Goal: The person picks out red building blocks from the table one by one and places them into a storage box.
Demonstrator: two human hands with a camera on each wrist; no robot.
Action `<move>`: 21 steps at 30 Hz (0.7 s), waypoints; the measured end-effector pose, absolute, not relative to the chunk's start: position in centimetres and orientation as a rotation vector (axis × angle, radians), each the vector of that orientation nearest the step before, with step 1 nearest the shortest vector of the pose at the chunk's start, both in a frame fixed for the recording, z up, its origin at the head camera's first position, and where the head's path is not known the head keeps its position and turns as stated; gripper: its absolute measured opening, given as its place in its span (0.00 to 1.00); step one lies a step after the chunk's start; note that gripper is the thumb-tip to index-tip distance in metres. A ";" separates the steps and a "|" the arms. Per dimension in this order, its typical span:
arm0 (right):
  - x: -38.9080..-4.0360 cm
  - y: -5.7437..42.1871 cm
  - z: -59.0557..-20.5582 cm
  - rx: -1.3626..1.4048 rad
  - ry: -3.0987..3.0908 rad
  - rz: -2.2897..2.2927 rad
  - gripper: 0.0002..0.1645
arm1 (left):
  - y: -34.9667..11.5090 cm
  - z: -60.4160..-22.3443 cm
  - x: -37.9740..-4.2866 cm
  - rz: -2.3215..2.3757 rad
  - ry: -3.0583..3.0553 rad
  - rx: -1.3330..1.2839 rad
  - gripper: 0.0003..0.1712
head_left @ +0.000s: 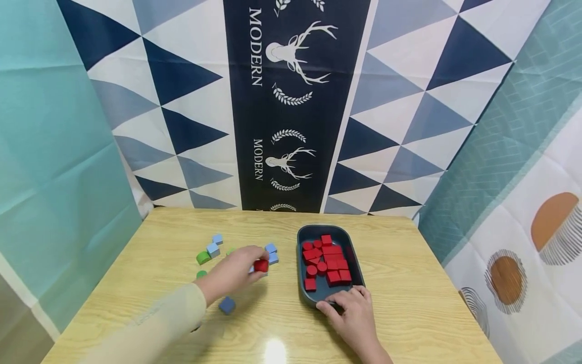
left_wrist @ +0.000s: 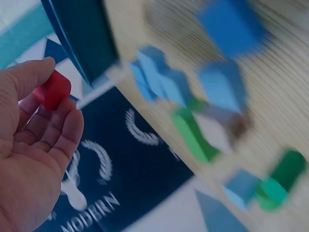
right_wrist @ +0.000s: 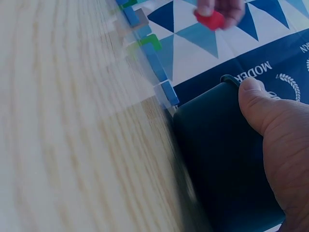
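Note:
My left hand [head_left: 235,268] pinches a red block [left_wrist: 57,90] between thumb and fingers, held above the table left of the dark bin. The bin [head_left: 325,292] is an oblong with rounded corners, with several red blocks [head_left: 333,258] of different shapes lying inside. At its near end, my right hand [head_left: 352,316] grips the rim; in the right wrist view the thumb lies over the rim, while the other fingers are hidden. Blue blocks [head_left: 212,249] and green blocks [head_left: 203,258] are scattered beneath and around the left hand.
A darker blue block [head_left: 227,305] lies alone nearer the front of the wooden table [head_left: 409,303]. Patterned cloth [head_left: 195,101] hangs behind the table's back edge, with more hangings on both sides. My left forearm covers part of the table's left side.

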State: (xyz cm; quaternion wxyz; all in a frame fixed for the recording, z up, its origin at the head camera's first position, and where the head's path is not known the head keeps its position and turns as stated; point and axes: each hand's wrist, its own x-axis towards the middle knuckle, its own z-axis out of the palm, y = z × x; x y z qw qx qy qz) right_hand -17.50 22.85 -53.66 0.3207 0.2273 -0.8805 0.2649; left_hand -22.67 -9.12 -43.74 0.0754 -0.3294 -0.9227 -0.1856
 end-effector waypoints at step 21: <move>-17.5 22.8 -53.8 0.602 -2.314 0.691 0.12 | 4.3 -45.0 -25.7 -0.575 -2.849 -1.164 0.22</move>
